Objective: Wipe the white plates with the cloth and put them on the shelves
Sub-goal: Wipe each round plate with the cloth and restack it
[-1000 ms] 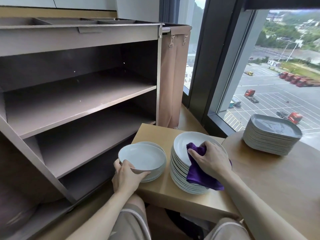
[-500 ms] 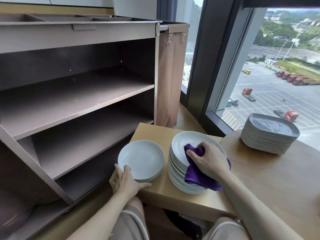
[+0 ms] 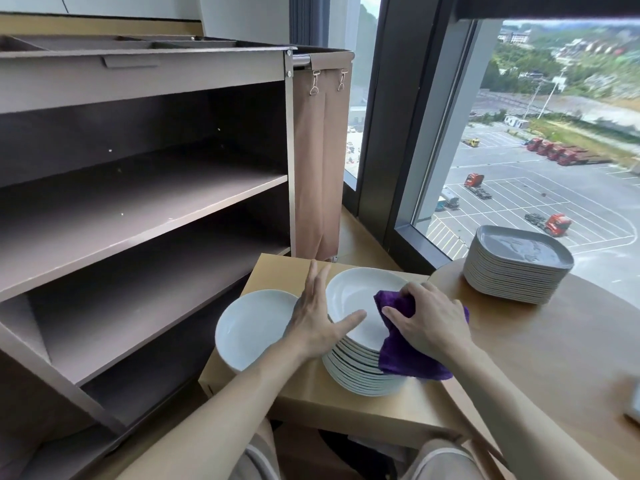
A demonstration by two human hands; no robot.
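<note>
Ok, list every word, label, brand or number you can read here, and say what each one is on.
No readable text anywhere in this view.
Stack of round white ceramic plates, purple cloth, brown metal shelf cart, stack of grey square plates: plain, no print or label shows.
Red trucks in the car park outside: any lettering is too small to read.

At my 12 o'clock the low table [image 3: 346, 407] carries the tall plate stack [image 3: 360, 372], with a shorter plate pile [image 3: 249, 327] beside it at 9 o'clock. The cloth [image 3: 408, 362] lies on the stack, overhanging toward 4 o'clock. The shelf unit [image 3: 145, 202] stands at 10 o'clock; a square-plate stack [image 3: 516, 271] sits on the round table [image 3: 571, 358] at 2 o'clock.
</note>
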